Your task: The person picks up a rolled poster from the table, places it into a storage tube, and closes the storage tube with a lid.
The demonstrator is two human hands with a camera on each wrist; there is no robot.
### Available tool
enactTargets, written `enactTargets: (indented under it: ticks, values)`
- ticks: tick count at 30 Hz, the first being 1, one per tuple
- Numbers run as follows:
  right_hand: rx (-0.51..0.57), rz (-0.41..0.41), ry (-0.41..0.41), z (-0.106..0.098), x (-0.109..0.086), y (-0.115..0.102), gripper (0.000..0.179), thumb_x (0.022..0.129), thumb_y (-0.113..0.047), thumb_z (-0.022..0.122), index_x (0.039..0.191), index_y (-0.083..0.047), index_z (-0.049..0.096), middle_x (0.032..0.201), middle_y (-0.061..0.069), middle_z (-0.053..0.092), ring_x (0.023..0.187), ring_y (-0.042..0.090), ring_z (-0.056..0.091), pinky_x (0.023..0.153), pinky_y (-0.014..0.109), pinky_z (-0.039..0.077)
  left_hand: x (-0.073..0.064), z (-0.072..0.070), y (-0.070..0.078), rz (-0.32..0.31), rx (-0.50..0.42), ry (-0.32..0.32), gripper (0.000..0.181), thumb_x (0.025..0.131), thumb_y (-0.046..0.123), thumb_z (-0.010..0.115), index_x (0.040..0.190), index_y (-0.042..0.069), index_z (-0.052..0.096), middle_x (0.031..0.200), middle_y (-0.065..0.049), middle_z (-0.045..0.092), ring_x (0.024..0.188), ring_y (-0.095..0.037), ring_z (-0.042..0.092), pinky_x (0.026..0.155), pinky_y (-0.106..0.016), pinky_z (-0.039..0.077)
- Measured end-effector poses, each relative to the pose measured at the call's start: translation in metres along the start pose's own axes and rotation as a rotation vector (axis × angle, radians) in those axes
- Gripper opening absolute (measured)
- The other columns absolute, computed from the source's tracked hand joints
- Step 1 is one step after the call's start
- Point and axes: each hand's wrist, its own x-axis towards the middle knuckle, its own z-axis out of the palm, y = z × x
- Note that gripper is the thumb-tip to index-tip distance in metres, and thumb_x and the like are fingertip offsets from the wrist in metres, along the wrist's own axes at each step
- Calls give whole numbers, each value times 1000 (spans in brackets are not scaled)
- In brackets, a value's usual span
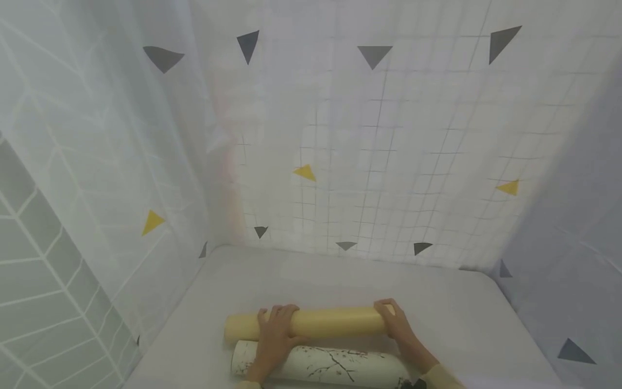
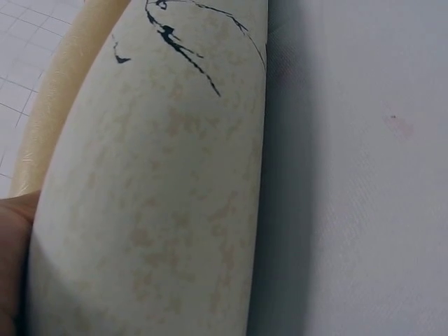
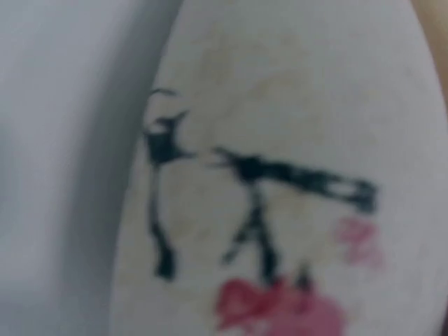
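A glossy yellow roll [image 1: 335, 322], probably sheet material, lies crosswise on the white surface. My left hand [image 1: 277, 335] grips it left of its middle, fingers over the far side and thumb along the near side. Around the roll's right end curl the fingers and thumb of my right hand [image 1: 399, 327]. Nearer to me, alongside it, lies a white roll [image 1: 311, 364] printed with dark branches and blossoms; my left forearm crosses above it. That printed roll [image 2: 154, 182] fills much of the left wrist view, and its pink blossoms [image 3: 280, 308] show in the right wrist view.
The rolls lie on a pale, round-cornered table or bed surface [image 1: 413, 281]. Behind it hangs a whitish sheet or curtain [image 1: 369, 162] with grey and yellow triangles and grid lines. Green-grey patterned fabric [image 1: 44, 259] stands at the left, a greyish side panel [image 1: 573, 243] at the right.
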Motion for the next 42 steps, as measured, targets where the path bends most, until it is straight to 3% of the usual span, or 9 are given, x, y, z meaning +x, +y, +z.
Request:
enactTargets:
  ticks: [6, 15, 23, 29, 33, 36, 38, 42]
  values:
    - [-8, -6, 6, 0, 0, 2, 50, 101, -49, 56, 130, -8, 53, 96, 6, 59, 76, 17, 52, 63, 29, 44, 1, -1, 1, -13, 7, -18, 76, 67, 58, 84, 129, 21, 61, 126, 7, 69, 114, -17, 57, 111, -64, 28]
    - [-11, 18, -63, -2, -2, 4, 52, 101, -46, 55, 130, -3, 54, 105, 11, 63, 87, 20, 58, 70, 31, 50, -1, -2, 0, 22, 66, -11, 84, 64, 62, 83, 133, 18, 65, 130, 3, 72, 116, -19, 60, 110, -64, 33]
    - [-52, 22, -77, -5, -1, 5, 66, 100, -53, 55, 141, -2, 50, 120, 17, 64, 95, 22, 61, 76, 33, 53, -1, 0, -1, 24, 57, -12, 85, 62, 61, 84, 133, 18, 65, 130, 2, 73, 116, -20, 61, 109, -63, 32]
    - [-58, 10, -59, -2, 0, 7, 61, 102, -49, 53, 140, -1, 50, 115, 16, 62, 91, 21, 58, 72, 32, 52, 0, 4, -3, 17, 50, -28, 83, 64, 59, 85, 133, 18, 65, 132, 2, 72, 118, -21, 60, 110, -64, 32]
    - [-89, 24, -87, -4, 2, 7, 66, 103, -54, 48, 145, -2, 48, 131, 21, 60, 104, 25, 60, 89, 44, 55, 1, 3, -1, 1, 31, -66, 80, 66, 57, 85, 132, 18, 65, 132, 0, 71, 119, -23, 59, 111, -67, 31]
    - [-110, 32, -103, -3, 2, 7, 68, 104, -54, 43, 149, -2, 46, 144, 23, 55, 116, 28, 59, 103, 52, 50, 1, 2, -1, 2, 35, -82, 77, 67, 56, 85, 132, 19, 65, 131, 0, 70, 119, -24, 59, 111, -68, 31]
    - [-117, 34, -95, -2, 2, 6, 67, 105, -53, 42, 149, -3, 45, 144, 23, 54, 115, 28, 59, 101, 50, 50, 1, 2, -2, 4, 41, -85, 76, 67, 56, 84, 131, 20, 64, 130, 1, 70, 120, -23, 59, 111, -68, 31]
    - [-115, 9, -41, 0, 1, 5, 61, 105, -50, 45, 144, -2, 49, 135, 22, 59, 103, 23, 59, 84, 33, 51, 1, 2, -2, -6, 38, -92, 76, 69, 56, 83, 133, 21, 63, 131, 1, 69, 122, -23, 59, 113, -69, 30]
